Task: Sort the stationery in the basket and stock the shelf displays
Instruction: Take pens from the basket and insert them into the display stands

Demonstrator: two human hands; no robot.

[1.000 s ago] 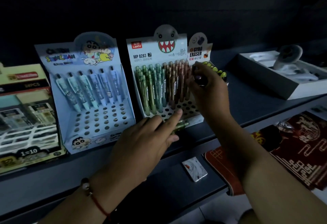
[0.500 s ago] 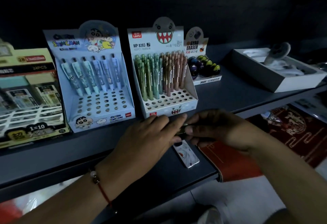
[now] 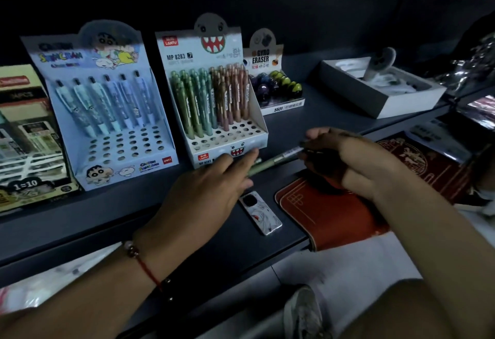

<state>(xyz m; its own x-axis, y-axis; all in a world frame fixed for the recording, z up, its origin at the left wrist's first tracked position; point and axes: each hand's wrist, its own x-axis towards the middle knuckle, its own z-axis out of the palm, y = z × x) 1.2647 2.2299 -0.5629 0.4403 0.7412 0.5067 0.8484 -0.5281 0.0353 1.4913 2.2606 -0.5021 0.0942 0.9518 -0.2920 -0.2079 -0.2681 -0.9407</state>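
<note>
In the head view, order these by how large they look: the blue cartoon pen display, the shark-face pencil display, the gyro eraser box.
1. Blue cartoon pen display
2. Shark-face pencil display
3. Gyro eraser box, though it stands farther back

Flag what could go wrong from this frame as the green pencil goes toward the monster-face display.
1. The right hand pinches the green pencil only at one end, so it might slip or swing.
2. The monster-face display is a light cardboard stand with densely packed pencils; pushing one in may topple neighbours or shift the box.
3. The small white case lies near the shelf edge under the left hand; a brush could knock it off.
</note>
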